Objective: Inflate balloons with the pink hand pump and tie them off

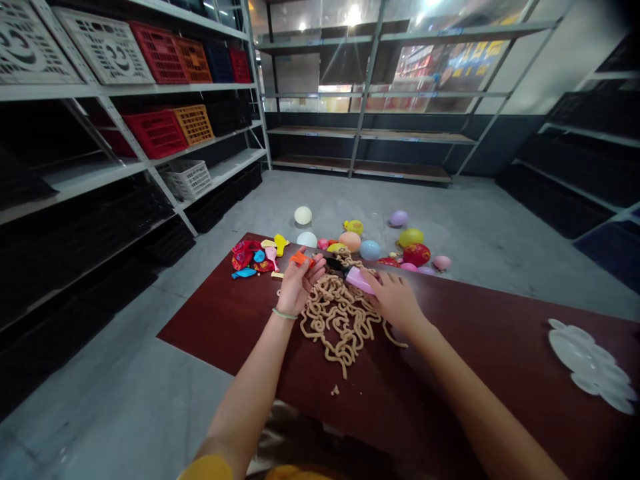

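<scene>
Yellow sleeve (205, 469) at bottom of view, both forearms reach out over the dark red table (225, 333) from its near edge. Small crumb of dough (335, 390) sits on the table, just in front of a loose heap of tan noodle-like dough strands (337, 320) at mid-table. Left hand (300, 283), green wristband (284, 313) on the wrist, is just left of the heap, palm turned up, fingers half curled. Orange piece (300, 259) sits at its fingertips; can't tell if it's actually gripped. Right hand (395, 300) is palm down, just right of the heap, fingers closed over the end of a pink tube (359, 280). Tube lies across the far part of the heap, black tip (335, 265) pointing toward the left hand. White scalloped sheet (587, 363) lies flat on the table's right end, well apart from the hands. Flat balloons (247, 257) in red, blue and yellow lie on the table's far left edge. Round balloons (370, 250) sit on the floor beyond the table's far edge. Crates (155, 133) stand on shelves (150, 160) left of the table, more shelves (367, 133) well past it.
</scene>
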Demonstrator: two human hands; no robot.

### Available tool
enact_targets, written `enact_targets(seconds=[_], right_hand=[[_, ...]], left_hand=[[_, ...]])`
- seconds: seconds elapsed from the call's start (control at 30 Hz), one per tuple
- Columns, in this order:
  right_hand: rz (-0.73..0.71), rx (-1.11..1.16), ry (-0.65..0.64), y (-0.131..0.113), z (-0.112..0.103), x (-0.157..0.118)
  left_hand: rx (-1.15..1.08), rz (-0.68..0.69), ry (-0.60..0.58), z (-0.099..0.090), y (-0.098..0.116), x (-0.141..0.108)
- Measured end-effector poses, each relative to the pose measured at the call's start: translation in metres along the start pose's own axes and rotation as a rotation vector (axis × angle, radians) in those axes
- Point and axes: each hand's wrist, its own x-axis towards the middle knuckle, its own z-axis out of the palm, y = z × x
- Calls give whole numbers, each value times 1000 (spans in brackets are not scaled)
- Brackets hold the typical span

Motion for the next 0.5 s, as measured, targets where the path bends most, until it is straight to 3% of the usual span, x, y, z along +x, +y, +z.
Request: enact_targets(seconds=[0.1, 0.23, 0.37, 0.5], right_hand=[[51, 101, 31, 2, -9, -12], [37, 234, 209, 0, -12, -33], [-113, 271, 242, -10, -5, -44], [-146, 253, 221, -16, 1, -49]], left_hand=[[-31, 107, 94, -2, 3, 4], [-53, 240, 195, -1, 5, 5], [-70, 240, 218, 1, 3, 4], [-51, 211, 212, 2, 0, 2]])
